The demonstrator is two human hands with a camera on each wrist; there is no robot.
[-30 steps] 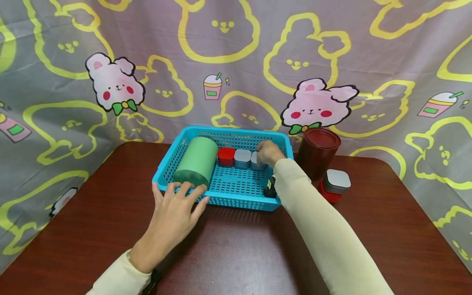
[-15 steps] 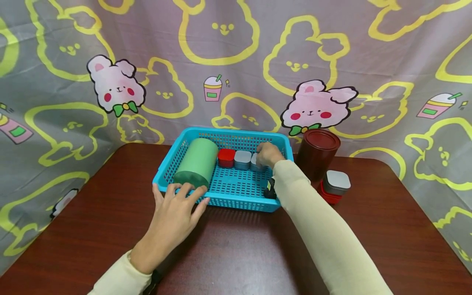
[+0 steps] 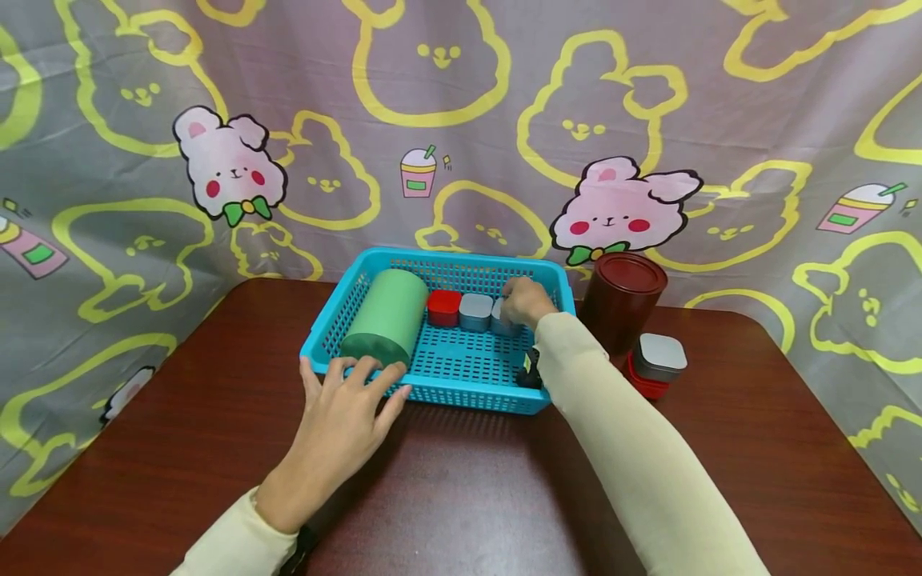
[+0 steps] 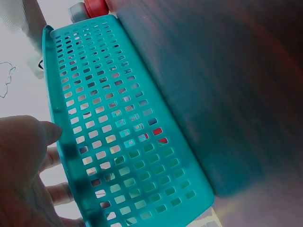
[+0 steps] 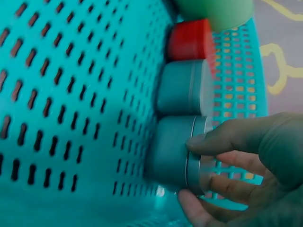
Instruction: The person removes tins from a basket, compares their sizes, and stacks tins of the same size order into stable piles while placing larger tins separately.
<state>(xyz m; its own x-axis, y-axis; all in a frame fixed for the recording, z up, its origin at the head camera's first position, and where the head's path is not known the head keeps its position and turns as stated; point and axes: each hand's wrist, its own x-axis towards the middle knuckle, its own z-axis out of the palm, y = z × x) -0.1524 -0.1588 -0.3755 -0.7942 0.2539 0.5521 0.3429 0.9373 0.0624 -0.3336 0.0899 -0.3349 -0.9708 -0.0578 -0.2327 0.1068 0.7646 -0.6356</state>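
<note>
A turquoise plastic basket stands on the table. My left hand grips its front left rim, fingers over the edge and thumb against the outer side. Within the basket, my right hand holds a grey square tin by its lid, thumb on one side and fingers on the other. The tin sits at the back right, beside another grey tin and a red tin in a row. On the left lies a large green cylinder.
Right of the basket stands a dark brown lidded canister. In front of it, a grey tin is stacked on a red one. A patterned curtain hangs behind the brown table.
</note>
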